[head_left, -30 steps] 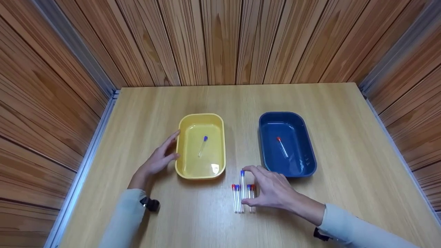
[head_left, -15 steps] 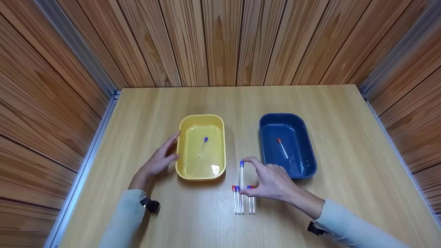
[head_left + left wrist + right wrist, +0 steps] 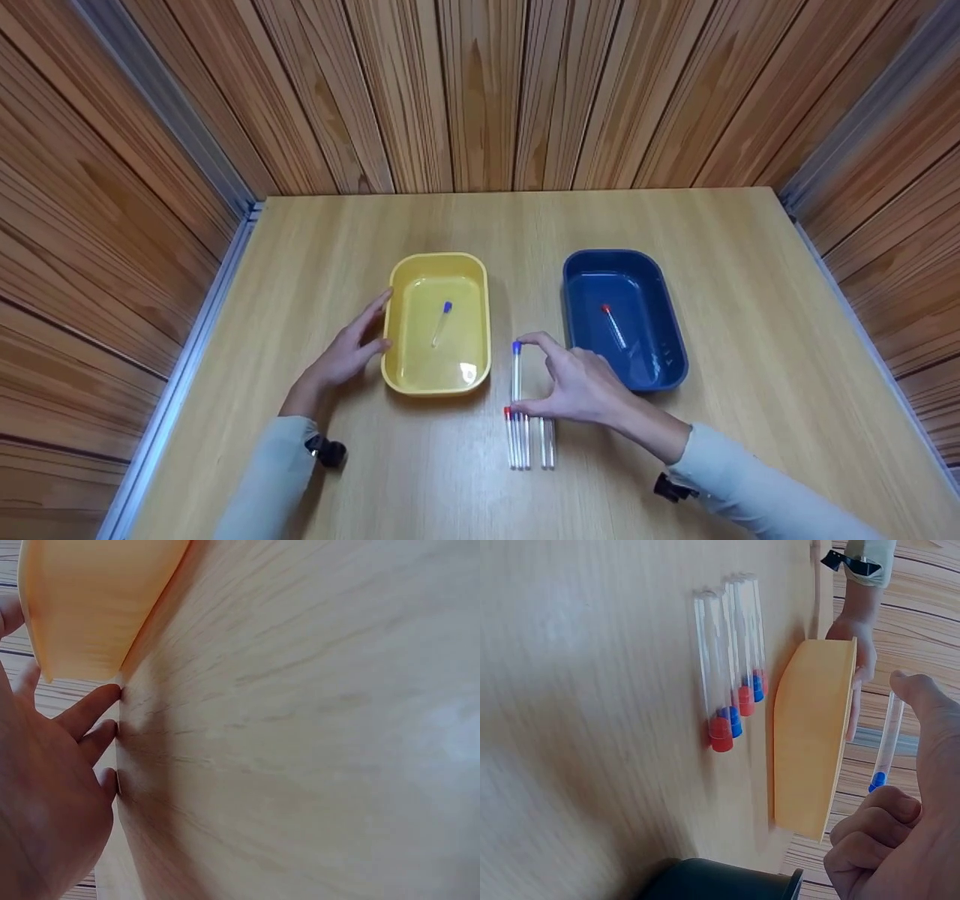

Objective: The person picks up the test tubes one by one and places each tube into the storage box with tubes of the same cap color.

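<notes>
Right hand and left hand come in from the near side, out of two pale sleeves, with one black device at each wrist. Nearest on the wood-grained tabletop lie five capped tubes, side by side, caps to the far end: a left three and, just apart, a right two. The right wrist view shows their caps as three red and two blue. Over the left three, off the tabletop, the right hand pinches one blue-capped tube lengthwise, thumb at its near end, finger at its far, capped end.

Farther off stand two basins. At left is one yellow basin, with one blue-capped tube lying in it; the left hand, fingers spread wide, touches its left rim. At right is one blue basin, holding one red-capped tube, its near left corner hidden behind the right hand. Farthest is a wall of wooden panels.
</notes>
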`<action>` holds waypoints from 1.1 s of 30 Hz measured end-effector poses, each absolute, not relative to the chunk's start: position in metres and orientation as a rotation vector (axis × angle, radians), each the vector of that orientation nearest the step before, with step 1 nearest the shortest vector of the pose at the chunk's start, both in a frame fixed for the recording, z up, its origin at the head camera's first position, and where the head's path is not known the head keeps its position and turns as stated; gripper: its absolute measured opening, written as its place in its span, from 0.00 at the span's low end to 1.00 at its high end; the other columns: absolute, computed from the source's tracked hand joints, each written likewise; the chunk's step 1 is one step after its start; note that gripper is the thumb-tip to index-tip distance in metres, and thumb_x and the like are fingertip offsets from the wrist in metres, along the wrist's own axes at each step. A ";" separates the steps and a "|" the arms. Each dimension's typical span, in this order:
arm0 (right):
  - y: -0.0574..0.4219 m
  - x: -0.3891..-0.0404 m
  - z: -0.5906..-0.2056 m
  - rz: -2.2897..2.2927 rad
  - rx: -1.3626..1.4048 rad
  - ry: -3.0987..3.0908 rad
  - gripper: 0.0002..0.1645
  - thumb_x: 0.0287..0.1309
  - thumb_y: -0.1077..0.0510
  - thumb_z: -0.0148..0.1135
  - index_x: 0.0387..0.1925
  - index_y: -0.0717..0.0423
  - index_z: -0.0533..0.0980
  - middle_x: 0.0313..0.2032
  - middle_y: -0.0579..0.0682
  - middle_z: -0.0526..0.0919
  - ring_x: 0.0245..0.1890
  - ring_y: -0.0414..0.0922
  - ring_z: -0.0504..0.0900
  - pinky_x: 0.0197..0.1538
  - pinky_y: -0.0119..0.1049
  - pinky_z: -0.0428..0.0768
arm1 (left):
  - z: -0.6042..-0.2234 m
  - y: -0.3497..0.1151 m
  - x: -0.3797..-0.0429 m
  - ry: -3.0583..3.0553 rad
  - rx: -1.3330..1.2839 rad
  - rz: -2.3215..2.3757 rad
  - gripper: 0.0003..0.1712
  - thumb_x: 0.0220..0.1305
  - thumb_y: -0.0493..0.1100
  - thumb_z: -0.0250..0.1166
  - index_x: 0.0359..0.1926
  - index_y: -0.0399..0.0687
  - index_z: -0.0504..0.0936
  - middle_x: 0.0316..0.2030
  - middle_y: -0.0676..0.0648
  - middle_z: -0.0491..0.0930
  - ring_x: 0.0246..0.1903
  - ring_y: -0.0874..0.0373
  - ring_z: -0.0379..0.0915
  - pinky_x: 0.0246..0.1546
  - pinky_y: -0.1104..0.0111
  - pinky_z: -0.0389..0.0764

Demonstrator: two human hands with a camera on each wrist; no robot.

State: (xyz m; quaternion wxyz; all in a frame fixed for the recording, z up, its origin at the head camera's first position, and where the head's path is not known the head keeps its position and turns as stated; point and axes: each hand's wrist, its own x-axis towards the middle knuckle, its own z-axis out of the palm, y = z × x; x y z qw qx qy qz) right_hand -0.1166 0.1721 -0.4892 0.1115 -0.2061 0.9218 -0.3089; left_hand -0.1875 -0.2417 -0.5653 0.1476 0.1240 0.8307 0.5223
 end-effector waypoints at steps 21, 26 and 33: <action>0.146 -0.139 -0.483 -0.977 -0.671 2.599 0.55 0.57 0.32 0.85 0.79 0.45 0.71 0.20 0.38 0.70 0.17 0.37 0.67 0.24 0.27 0.60 | -0.565 -0.243 -0.188 2.406 0.390 1.495 0.48 0.85 0.48 0.63 0.94 0.59 0.47 0.91 0.38 0.56 0.91 0.34 0.49 0.90 0.32 0.46; 0.138 -0.145 -0.479 -0.997 -0.670 2.565 0.55 0.58 0.34 0.85 0.80 0.45 0.71 0.19 0.38 0.70 0.17 0.38 0.68 0.24 0.28 0.61 | -0.565 -0.241 -0.187 2.392 0.396 1.507 0.49 0.86 0.47 0.63 0.94 0.61 0.46 0.92 0.41 0.53 0.91 0.35 0.49 0.91 0.33 0.45; 0.125 -0.160 -0.473 -1.018 -0.637 2.508 0.56 0.59 0.33 0.84 0.82 0.43 0.68 0.22 0.40 0.72 0.19 0.39 0.68 0.26 0.29 0.62 | -0.566 -0.242 -0.187 2.397 0.409 1.531 0.47 0.85 0.47 0.64 0.93 0.60 0.49 0.93 0.45 0.51 0.92 0.37 0.49 0.91 0.35 0.46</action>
